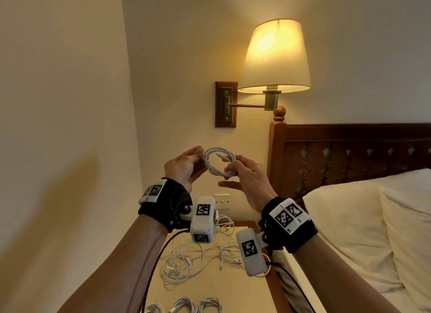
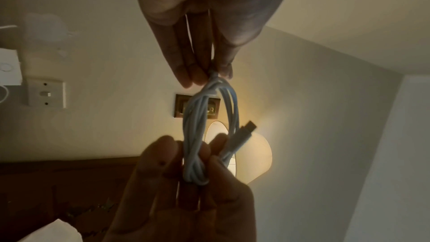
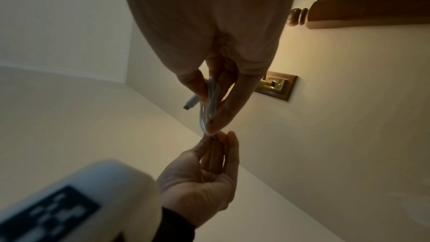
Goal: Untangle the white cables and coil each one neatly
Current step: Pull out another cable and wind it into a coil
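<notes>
Nearest us, three coiled cables (image 1: 186,307) lie on the worktop (image 1: 251,296), with a tangle of loose cables (image 1: 198,259) just beyond. Farther off we hold one white coil (image 1: 218,160) raised, left hand (image 1: 184,165) and right hand (image 1: 247,179) each pinching an opposite side.

A bedroom, likely in a hotel: beyond the fingers a lit wall lamp (image 1: 275,56) hangs on a swing arm, to their right stand a carved wooden headboard (image 1: 349,154) and a white pillow (image 1: 345,231), and below them a bedside table (image 1: 210,287).
</notes>
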Action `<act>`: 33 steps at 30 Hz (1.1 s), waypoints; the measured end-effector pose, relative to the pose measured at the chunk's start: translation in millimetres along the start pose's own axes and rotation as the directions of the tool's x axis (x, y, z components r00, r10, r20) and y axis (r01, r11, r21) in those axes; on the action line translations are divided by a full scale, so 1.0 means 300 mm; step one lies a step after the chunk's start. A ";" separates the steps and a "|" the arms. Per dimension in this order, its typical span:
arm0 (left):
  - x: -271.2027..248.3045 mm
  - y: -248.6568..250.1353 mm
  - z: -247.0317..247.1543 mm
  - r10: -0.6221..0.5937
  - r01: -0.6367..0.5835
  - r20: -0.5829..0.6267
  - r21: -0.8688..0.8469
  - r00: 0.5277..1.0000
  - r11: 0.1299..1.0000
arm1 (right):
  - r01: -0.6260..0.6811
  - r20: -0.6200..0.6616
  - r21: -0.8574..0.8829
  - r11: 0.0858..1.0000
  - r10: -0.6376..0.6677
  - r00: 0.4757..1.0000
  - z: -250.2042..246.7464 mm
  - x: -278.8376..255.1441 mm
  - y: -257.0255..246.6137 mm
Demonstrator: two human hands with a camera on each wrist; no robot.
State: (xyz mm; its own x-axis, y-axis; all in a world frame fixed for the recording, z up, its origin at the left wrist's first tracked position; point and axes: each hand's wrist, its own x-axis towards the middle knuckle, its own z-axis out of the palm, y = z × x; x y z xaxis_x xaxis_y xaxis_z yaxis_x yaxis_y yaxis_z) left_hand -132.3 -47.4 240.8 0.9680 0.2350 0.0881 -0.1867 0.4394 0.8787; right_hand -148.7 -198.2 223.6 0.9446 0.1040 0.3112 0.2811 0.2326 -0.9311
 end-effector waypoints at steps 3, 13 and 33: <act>0.008 0.014 0.010 0.005 -0.006 -0.040 -0.009 0.999 1.000 | 0.004 0.004 0.001 1.000 -0.004 1.000 0.010 -0.005 0.000; -0.069 -0.025 -0.024 -0.122 0.125 0.236 0.004 0.964 0.992 | -0.027 0.003 0.056 0.998 0.027 1.000 -0.031 0.006 0.017; -0.064 -0.194 -0.060 0.103 -0.127 0.075 0.481 0.992 0.867 | -0.032 -0.112 -0.136 0.990 0.017 0.994 -0.100 -0.034 0.125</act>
State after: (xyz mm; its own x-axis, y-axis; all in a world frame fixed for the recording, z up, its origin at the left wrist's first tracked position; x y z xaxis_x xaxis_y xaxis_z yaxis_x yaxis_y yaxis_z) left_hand -143.1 -61.8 179.4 0.9535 0.2131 0.2132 -0.2036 -0.0659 0.9768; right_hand -142.7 -219.5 180.0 0.9623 -0.0008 0.2718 0.2707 0.0958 -0.9579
